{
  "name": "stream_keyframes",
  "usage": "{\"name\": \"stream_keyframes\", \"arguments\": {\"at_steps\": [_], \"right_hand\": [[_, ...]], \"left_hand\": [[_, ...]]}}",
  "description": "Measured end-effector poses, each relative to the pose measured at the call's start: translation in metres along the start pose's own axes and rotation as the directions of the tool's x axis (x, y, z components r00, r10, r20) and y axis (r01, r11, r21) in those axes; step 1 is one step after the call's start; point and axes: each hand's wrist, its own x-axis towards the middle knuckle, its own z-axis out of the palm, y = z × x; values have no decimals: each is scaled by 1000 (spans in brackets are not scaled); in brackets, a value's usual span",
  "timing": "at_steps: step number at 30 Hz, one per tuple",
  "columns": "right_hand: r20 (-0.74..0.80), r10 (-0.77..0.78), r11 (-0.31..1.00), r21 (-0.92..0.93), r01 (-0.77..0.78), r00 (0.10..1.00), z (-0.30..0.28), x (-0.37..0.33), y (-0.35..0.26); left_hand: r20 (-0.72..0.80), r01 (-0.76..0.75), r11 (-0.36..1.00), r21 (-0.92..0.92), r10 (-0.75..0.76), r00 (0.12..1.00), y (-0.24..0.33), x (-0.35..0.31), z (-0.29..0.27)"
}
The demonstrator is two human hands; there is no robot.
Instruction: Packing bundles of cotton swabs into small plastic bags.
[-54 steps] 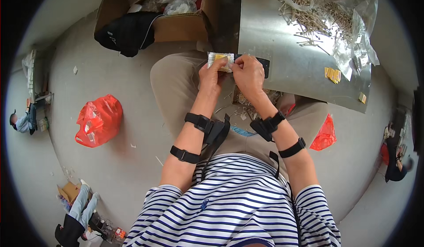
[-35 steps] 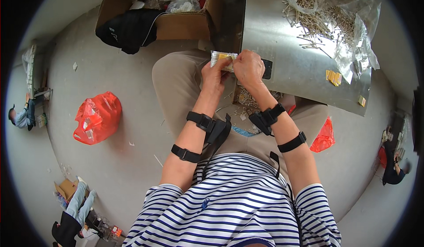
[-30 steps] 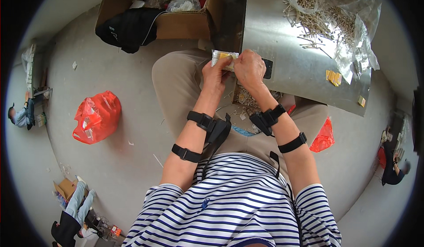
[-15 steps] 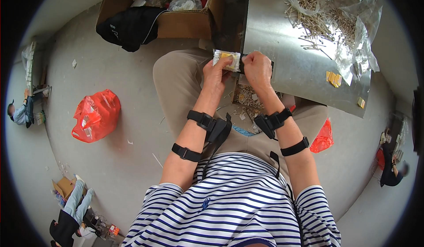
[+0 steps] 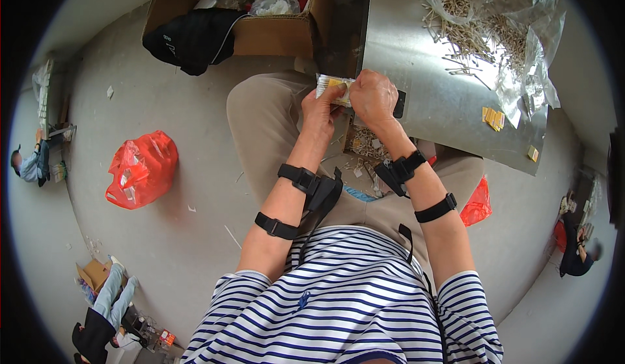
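1. Packet point(image 5: 333, 83), one: white sticks laid side by side, yellow patch on the face; held up between two hands, just off the left edge of the metal surface point(image 5: 436, 118).
2. Left hand point(image 5: 319, 105): clamped on the packet, thumb across the face, fingers beneath.
3. Right hand point(image 5: 374, 97): fingers curled at the packet's right end; whether anything is pinched is hidden by the back of the hand.
4. Flat dark object point(image 5: 400, 106), one: partly covered by the right hand.
5. Loose sticks point(image 5: 508, 37), many: heaped on the surface, partly covered by clear plastic point(image 5: 538, 71).
6. Yellow cards point(image 5: 493, 118), several: fanned near the surface's right side.
7. Scattered sticks point(image 5: 366, 144): lying below the hands.
8. Risk, judged: the packet could be crushed or its sticks bent by too hard a thumb press.
9. Risk, judged: sticks could be spilled among those below if the right end is tugged or left loose.
10. Risk, judged: the flat dark object could be knocked by a wide swing of the right hand.
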Motion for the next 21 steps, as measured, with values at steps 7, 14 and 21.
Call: {"name": "stream_keyframes", "arguments": {"at_steps": [7, 14, 21], "right_hand": [[40, 96, 993, 66, -98, 995, -6, -7, -7], [-57, 119, 988, 104, -113, 991, -1, -12, 0], [-65, 160, 973, 175, -147, 985, -2, -13, 5]], "left_hand": [[0, 2, 1000, -30, -2, 1000, 0, -2, 1], [35, 39, 998, -58, -37, 999, 3, -5, 3], [36, 39, 996, -83, -36, 999, 1, -4, 3]]}}
